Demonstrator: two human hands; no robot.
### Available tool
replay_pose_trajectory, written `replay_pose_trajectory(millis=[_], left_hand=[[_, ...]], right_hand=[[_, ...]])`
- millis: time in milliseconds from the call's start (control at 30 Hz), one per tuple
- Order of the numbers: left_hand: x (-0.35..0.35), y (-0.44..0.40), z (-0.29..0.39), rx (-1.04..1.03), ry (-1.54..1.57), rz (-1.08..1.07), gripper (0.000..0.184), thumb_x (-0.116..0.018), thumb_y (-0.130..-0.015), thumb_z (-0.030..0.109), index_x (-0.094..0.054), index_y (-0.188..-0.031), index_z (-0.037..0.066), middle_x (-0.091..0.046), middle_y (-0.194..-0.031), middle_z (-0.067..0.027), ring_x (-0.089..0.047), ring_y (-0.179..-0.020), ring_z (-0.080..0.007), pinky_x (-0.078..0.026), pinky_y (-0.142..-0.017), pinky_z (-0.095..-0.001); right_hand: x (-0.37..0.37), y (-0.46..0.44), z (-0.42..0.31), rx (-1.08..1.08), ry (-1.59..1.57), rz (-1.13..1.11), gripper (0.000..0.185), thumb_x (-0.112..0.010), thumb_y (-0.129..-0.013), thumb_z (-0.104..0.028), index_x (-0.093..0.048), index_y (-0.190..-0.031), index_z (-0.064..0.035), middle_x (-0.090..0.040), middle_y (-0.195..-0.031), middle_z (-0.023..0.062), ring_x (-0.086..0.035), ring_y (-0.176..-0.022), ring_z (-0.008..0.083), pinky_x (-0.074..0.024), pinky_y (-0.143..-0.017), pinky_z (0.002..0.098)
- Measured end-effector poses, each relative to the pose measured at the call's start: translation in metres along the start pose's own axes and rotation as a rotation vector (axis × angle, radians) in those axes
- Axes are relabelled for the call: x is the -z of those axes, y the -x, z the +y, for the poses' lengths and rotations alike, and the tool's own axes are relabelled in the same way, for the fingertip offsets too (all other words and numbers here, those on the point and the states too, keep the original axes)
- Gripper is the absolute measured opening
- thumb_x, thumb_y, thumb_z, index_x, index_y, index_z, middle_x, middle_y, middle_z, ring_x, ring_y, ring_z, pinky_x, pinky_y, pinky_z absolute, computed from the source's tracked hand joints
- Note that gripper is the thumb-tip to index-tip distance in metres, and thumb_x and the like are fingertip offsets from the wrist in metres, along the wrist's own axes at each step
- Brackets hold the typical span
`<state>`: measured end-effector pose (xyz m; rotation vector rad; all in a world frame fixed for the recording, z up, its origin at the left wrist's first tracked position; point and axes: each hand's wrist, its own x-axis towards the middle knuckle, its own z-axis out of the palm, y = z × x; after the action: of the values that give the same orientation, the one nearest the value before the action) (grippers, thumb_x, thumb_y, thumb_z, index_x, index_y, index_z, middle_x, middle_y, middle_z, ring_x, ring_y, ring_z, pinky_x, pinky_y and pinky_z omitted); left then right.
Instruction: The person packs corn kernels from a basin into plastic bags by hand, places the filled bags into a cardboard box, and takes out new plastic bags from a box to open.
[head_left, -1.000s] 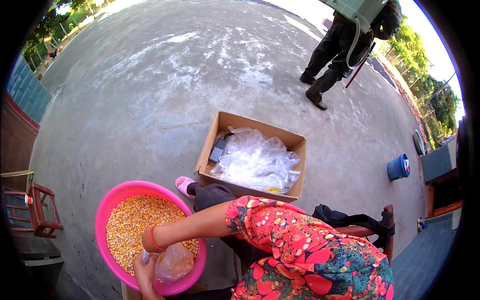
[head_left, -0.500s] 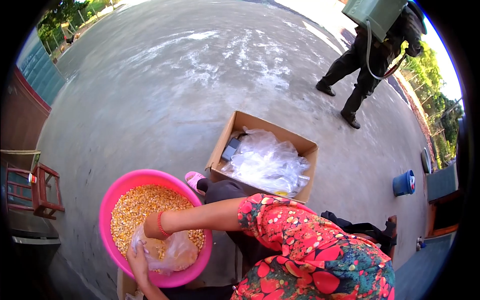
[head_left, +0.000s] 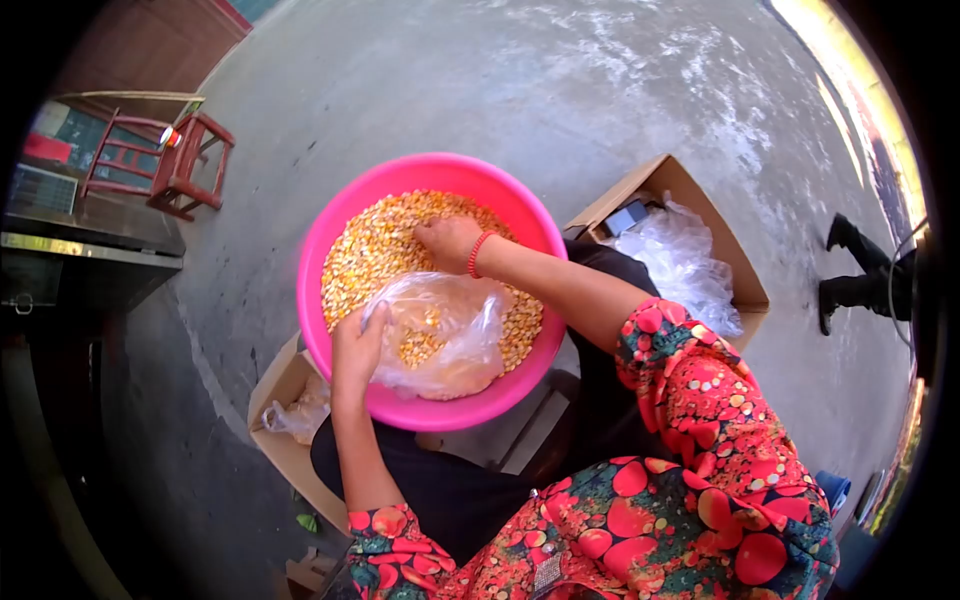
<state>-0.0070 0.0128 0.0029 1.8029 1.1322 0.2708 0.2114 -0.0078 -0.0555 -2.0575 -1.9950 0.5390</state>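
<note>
A pink basin [head_left: 545, 225] full of yellow corn kernels [head_left: 365, 250] sits in front of me. My left hand [head_left: 358, 345] is closed on the rim of a clear plastic bag [head_left: 470, 330], which lies over the corn with its mouth spread and some kernels inside. Beyond the bag, my right hand [head_left: 448, 240], with a red beaded bracelet on its wrist, is down in the corn. Its fingers curl around kernels, and their tips are partly buried.
A cardboard box [head_left: 735, 245] of clear plastic bags stands to the right, with a dark small box in it. Another carton [head_left: 275, 385] with filled bags is at lower left. A wooden chair [head_left: 190, 165] stands upper left. A person's legs [head_left: 865, 280] show at far right.
My view has swung left and down over the basin. My right hand has moved from the bag's mouth to the corn beyond it. My left hand keeps hold of the bag.
</note>
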Motion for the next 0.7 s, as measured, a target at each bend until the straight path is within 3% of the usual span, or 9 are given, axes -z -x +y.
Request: replay_pose_trajectory(millis=[233, 300, 333, 367, 433, 500, 600, 700], left_hand=[[0.000, 0.000, -0.008, 0.011, 0.135, -0.026, 0.030, -0.052, -0.089, 0.026, -0.062, -0.075, 0.001, -0.051, -0.057, 0.0006, -0.044, -0.054, -0.0057, -0.036, -0.051, -0.0242], [0.003, 0.004, -0.001, -0.007, 0.203, -0.106, 0.032, -0.051, -0.090, 0.028, -0.062, -0.076, 0.002, -0.046, -0.054, 0.0018, -0.041, -0.051, -0.0052, -0.033, -0.048, -0.0230], [0.004, 0.005, -0.001, -0.007, 0.231, -0.123, 0.032, -0.050, -0.091, 0.030, -0.062, -0.078, 0.003, -0.044, -0.052, 0.0027, -0.041, -0.050, -0.0057, -0.033, -0.048, -0.0230], [0.005, 0.006, 0.001, -0.001, 0.238, -0.113, 0.032, -0.050, -0.091, 0.030, -0.062, -0.078, 0.003, -0.044, -0.052, 0.0027, -0.041, -0.050, -0.0057, -0.033, -0.048, -0.0230], [0.008, 0.007, 0.001, -0.020, 0.312, -0.122, 0.030, -0.049, -0.091, 0.028, -0.062, -0.080, 0.003, -0.044, -0.053, 0.0025, -0.041, -0.049, -0.0058, -0.034, -0.047, -0.0235], [0.007, 0.005, -0.004, 0.021, 0.287, -0.076, 0.030, -0.049, -0.091, 0.029, -0.062, -0.082, 0.003, -0.045, -0.054, 0.0034, -0.042, -0.050, -0.0049, -0.034, -0.048, -0.0222], [0.004, 0.003, -0.007, 0.057, 0.248, -0.015, 0.030, -0.049, -0.091, 0.029, -0.062, -0.085, 0.003, -0.047, -0.057, 0.0043, -0.042, -0.051, -0.0040, -0.035, -0.048, -0.0212], [0.005, 0.004, -0.003, 0.031, 0.267, 0.023, 0.028, -0.050, -0.090, 0.025, -0.060, -0.085, -0.001, -0.050, -0.056, 0.0003, -0.045, -0.051, -0.0069, -0.037, -0.047, -0.0257]], right_hand=[[-0.030, 0.004, -0.016, 0.092, -0.031, -0.253, 0.024, -0.051, -0.079, -0.018, -0.060, -0.096, -0.0039, -0.063, -0.091, 0.0188, -0.061, -0.087, 0.0335, -0.0476, -0.075, 0.0410], [-0.029, 0.000, -0.010, 0.055, -0.249, -0.213, 0.023, -0.049, -0.079, -0.016, -0.063, -0.091, -0.0046, -0.063, -0.089, 0.0185, -0.061, -0.084, 0.0338, -0.0468, -0.074, 0.0417], [-0.015, -0.003, -0.014, 0.053, -0.366, -0.162, 0.023, -0.048, -0.077, -0.014, -0.064, -0.091, -0.0043, -0.063, -0.088, 0.0187, -0.061, -0.080, 0.0326, -0.0464, -0.073, 0.0408], [0.001, -0.004, -0.015, -0.139, -0.542, -0.277, 0.020, -0.051, -0.078, -0.014, -0.064, -0.090, -0.0042, -0.064, -0.085, 0.0142, -0.062, -0.075, 0.0266, -0.0472, -0.071, 0.0380], [0.010, -0.011, -0.007, -0.043, -1.001, -0.244, 0.016, -0.051, -0.083, -0.016, -0.062, -0.089, -0.0049, -0.063, -0.080, 0.0069, -0.060, -0.072, 0.0167, -0.0489, -0.066, 0.0311], [0.037, -0.012, -0.009, -0.116, -1.312, -0.336, 0.016, -0.049, -0.089, -0.019, -0.058, -0.095, -0.0061, -0.058, -0.080, -0.0007, -0.056, -0.071, 0.0072, -0.0475, -0.060, 0.0214], [0.065, 0.000, -0.028, -0.055, -1.373, -0.236, 0.015, -0.047, -0.089, -0.014, -0.057, -0.092, -0.0038, -0.058, -0.078, 0.0019, -0.057, -0.071, 0.0087, -0.0499, -0.062, 0.0223], [0.078, 0.028, -0.048, 0.053, -1.301, -0.332, 0.014, -0.048, -0.088, -0.012, -0.057, -0.095, -0.0029, -0.059, -0.080, 0.0023, -0.058, -0.073, 0.0087, -0.0504, -0.064, 0.0226]])
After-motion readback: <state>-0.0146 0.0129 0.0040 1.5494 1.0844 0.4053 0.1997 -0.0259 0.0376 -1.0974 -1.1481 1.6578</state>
